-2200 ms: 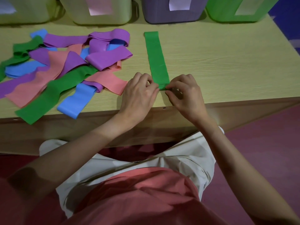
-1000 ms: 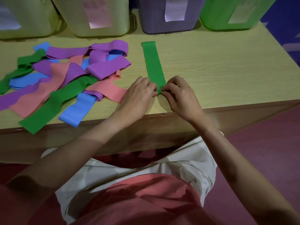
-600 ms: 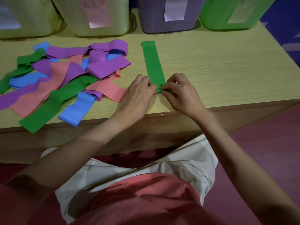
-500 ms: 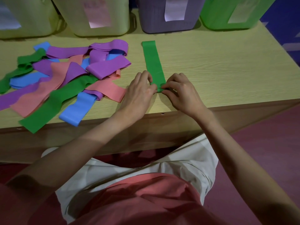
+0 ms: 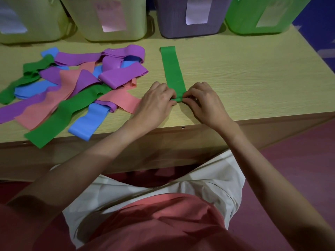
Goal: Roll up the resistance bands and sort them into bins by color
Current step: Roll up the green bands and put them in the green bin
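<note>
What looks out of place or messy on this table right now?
Only the pile of loose bands at the left: purple, pink, blue and green strips lie crossed over each other, and one green strip and a blue one reach the table edge. The green band that both hands pinch lies straight.

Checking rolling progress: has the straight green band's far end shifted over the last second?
No. The green band's far end lies equally far from the purple bin; left hand and right hand pinch its near end.
</note>
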The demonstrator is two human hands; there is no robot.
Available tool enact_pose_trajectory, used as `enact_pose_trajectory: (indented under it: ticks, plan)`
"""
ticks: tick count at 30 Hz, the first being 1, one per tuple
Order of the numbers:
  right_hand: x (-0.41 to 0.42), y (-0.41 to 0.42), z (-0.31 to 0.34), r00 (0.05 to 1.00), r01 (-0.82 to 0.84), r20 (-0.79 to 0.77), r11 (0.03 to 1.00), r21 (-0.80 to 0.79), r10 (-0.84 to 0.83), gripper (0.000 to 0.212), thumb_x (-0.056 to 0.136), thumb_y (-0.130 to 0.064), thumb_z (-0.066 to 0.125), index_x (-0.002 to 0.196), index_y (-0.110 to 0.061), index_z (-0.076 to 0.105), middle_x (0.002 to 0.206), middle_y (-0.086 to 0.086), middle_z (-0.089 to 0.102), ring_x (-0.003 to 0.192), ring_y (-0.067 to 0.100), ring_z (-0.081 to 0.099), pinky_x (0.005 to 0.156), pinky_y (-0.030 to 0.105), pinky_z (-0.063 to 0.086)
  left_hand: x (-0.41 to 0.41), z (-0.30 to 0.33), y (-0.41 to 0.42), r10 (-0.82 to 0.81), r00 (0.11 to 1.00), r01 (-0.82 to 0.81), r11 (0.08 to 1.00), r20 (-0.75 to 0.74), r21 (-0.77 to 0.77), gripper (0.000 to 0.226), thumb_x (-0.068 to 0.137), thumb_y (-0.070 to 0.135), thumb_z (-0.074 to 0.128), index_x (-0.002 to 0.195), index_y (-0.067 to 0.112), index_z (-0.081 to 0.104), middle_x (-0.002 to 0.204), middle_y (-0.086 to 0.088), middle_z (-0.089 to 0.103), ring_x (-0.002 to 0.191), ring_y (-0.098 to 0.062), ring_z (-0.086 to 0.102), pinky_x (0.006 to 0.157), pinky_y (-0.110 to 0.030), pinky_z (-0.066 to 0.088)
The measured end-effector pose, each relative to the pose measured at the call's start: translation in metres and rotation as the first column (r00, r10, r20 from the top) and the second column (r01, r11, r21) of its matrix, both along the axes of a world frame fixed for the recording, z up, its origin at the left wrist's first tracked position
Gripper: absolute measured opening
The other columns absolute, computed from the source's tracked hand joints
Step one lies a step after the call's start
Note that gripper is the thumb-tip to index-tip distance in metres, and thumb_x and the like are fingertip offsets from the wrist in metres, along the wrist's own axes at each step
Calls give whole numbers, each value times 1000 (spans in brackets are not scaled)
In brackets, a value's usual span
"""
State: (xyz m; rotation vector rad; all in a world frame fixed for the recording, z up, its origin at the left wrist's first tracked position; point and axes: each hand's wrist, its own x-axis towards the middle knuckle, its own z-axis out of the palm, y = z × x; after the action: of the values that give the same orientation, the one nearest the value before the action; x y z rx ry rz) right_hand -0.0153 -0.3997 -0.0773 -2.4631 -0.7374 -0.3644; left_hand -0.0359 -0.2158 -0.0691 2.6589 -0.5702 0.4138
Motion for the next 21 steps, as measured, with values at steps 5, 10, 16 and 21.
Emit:
enact_pose_trajectory:
  ticks: [5, 10, 16, 21]
  plan:
    - [1, 2, -2, 996, 22, 88, 998, -51, -18, 19, 91, -18, 62, 95, -1, 70, 91, 12, 60, 87, 27, 52, 62, 37, 48, 2, 0, -5, 30, 995, -39, 994, 92, 101, 13, 88, 9, 66, 92, -3, 69, 94, -16, 58, 92, -28, 52, 72, -38, 48]
    - [3, 1, -2, 999, 0, 42, 998, -56, 2, 19, 87, -15, 68, 98, 0, 70, 94, 14, 58, 88, 29, 53, 67, 34, 47, 5, 0, -6, 32, 996, -41, 993, 88, 111, 13, 89, 9, 64, 91, -2, 70, 90, -14, 58, 90, -27, 52, 74, -37, 47]
    - [10, 1, 6, 997, -37, -72, 997, -65, 32, 17, 90, -15, 63, 101, -1, 66, 97, 13, 58, 93, 29, 52, 76, 40, 46, 9, 3, -3, 38, 997, -41, 998, -69, -41, 17, 95, 18, 57, 103, 6, 65, 100, -8, 56, 100, -20, 49, 82, -27, 37]
    - [11, 1, 9, 992, -63, -110, 996, -65, 55, 16, 91, -15, 62, 100, -2, 64, 97, 12, 57, 95, 28, 51, 78, 36, 43, 11, 5, 1, 27, 998, -30, 998, -65, -59, 24, 92, 23, 62, 111, 9, 63, 109, -6, 56, 104, -18, 47, 84, -27, 39]
